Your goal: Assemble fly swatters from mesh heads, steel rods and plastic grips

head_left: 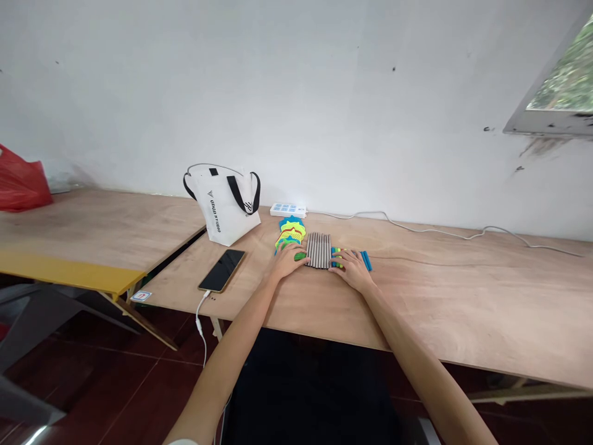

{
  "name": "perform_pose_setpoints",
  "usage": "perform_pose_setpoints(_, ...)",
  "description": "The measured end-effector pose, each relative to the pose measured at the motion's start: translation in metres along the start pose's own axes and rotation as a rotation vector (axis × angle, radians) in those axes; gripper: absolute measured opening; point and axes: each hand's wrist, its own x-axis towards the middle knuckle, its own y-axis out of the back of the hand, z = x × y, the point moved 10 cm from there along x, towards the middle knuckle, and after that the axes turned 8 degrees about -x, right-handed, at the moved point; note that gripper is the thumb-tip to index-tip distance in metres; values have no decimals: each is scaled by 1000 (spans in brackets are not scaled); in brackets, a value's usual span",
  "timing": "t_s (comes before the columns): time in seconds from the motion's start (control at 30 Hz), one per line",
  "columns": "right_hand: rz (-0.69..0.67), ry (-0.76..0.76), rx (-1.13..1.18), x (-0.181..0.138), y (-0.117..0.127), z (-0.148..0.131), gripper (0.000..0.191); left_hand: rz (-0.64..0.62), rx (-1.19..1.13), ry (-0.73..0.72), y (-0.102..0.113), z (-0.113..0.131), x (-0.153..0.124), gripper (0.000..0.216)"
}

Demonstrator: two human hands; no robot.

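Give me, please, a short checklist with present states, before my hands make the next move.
1. Left hand at the left side of the grey rods: ok.
2. Right hand at their right side: ok.
3. Grey rods side by side: ok.
4. Colourful flat pieces fully uncovered: not ok, the left hand hides part.
5. Number of coloured sticks by the right hand: cannot tell, partly hidden.
6. Phone apart from both hands: ok.

Rods (pixel 319 250) on table (pixel 454 303) between left hand (pixel 286 262) and right hand (pixel 352 269); phone (pixel 222 270) farther left, bag (pixel 225 207) behind it
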Motion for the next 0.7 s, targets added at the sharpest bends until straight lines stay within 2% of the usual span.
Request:
perform_pose_setpoints(0.33, 26, -8, -13, -4, 8, -3, 30, 19, 1, 16, -3, -7, 1, 30)
perform_pose_setpoints(0.5, -25, 93, -58, -18, 14, -32, 30, 31, 53, -20, -5, 0, 0, 31)
perform_pose_setpoints(0.7, -65, 117, -34, -40, 26, -67, 36, 155, 210, -141, 4, 25, -13, 26)
